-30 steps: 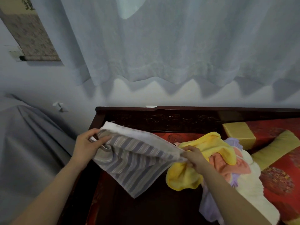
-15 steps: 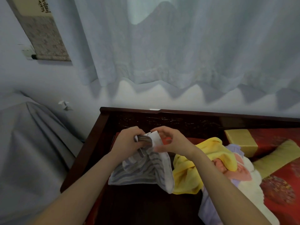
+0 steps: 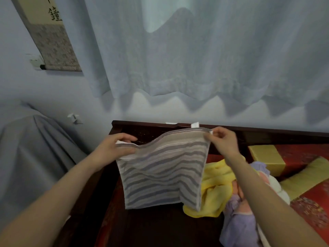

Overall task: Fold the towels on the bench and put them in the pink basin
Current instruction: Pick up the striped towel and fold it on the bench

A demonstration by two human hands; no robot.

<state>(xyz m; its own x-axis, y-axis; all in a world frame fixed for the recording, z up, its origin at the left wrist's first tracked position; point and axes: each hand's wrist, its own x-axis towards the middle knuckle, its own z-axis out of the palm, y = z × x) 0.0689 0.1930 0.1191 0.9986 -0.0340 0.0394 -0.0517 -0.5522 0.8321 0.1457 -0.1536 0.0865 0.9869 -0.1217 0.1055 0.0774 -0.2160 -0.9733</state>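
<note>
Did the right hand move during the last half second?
Yes. The right hand went rightward along the bench's back rail, toward the yellow cushion, spreading the striped towel.

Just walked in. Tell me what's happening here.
A person's left grip and right grip pinch the top corners of a grey-and-white striped cloth towel, holding it up over the dark wooden bench. A crumpled yellow terry towel tops an unfolded heap to its right. No pink basin is in view.
</note>
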